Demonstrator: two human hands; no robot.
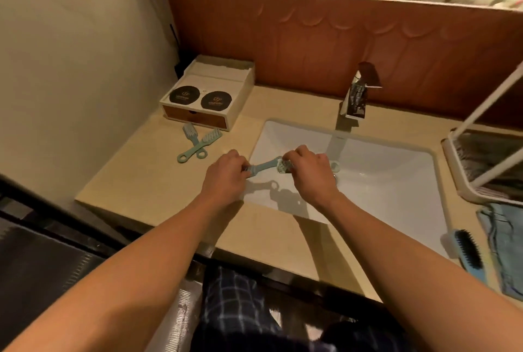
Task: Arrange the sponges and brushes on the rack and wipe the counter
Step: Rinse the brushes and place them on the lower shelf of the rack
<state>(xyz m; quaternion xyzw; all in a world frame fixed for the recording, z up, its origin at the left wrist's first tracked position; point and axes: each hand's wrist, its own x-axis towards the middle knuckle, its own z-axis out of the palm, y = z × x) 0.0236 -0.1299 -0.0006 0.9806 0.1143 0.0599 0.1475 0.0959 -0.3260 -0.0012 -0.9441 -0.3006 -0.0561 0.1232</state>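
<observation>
Both my hands are over the left rim of the white sink. My left hand grips the head of a small teal brush whose handle points right. My right hand holds a second small teal brush; its handle end sticks out past my fingers. Two more teal brushes lie crossed on the beige counter to the left. A larger blue brush with black bristles lies at the sink's right edge. The white rack stands at the far right.
A white box with two black round discs stands at the back left by the wall. The chrome faucet rises behind the sink. A blue cloth lies on the counter below the rack. A lit mirror hangs above.
</observation>
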